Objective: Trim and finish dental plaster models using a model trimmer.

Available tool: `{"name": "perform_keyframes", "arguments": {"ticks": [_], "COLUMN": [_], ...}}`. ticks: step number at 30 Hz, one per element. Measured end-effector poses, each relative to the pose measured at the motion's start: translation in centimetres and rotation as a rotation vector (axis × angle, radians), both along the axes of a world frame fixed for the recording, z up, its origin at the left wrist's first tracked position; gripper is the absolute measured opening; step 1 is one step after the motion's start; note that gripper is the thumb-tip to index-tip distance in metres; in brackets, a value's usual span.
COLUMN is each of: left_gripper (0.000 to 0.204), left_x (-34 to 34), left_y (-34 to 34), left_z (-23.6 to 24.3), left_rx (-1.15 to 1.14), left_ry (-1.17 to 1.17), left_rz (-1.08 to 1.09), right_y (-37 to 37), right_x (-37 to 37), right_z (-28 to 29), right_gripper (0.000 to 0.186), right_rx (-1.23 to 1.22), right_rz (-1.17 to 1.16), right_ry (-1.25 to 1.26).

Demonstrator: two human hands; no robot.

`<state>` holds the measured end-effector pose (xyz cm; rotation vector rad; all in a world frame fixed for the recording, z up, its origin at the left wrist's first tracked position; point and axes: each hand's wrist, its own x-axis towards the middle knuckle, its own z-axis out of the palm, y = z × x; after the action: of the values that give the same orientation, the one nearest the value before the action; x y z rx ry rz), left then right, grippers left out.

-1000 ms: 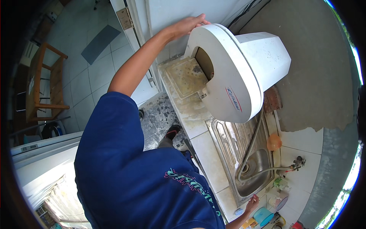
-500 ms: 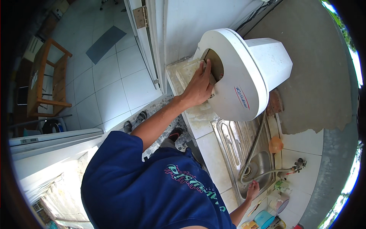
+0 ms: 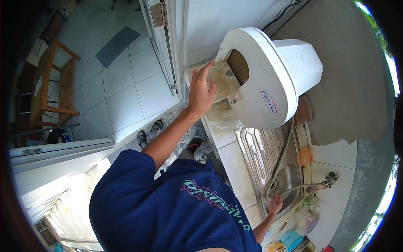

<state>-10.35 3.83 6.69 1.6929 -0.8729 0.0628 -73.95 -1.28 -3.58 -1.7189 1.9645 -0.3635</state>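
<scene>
The white tub [image 3: 263, 84] sits on the desk [image 3: 236, 168] by the sink [image 3: 253, 156]. The left hand [image 3: 202, 93] has a wide, bare grip; the right hand [image 3: 276, 205], I can't tell. A bump could tip the tub.

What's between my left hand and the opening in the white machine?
In the head view, a stained beige plate shows between your left hand and the opening in the white machine; no other object shows there.
</scene>
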Motion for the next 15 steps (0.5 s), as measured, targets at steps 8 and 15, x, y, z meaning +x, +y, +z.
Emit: {"name": "perform_keyframes", "arguments": {"ticks": [8,15], "left_gripper": [0.047,0.048], "left_x": [-0.5,-1.4], "left_y": [1.7,2.4], "left_z": [-2.8,-3.9], "left_rx": [0.115,0.181], "left_ry": [-0.045,-0.082], "left_rz": [0.068,0.068], "right_y": [0.6,-0.1], "right_x": [0.8,2.3], "right_z": [-0.4,-0.8], "right_gripper": [0.019,0.019], "right_rx": [0.012,0.050], "right_rz": [0.016,0.025], "right_ry": [-0.023,-0.028]}}
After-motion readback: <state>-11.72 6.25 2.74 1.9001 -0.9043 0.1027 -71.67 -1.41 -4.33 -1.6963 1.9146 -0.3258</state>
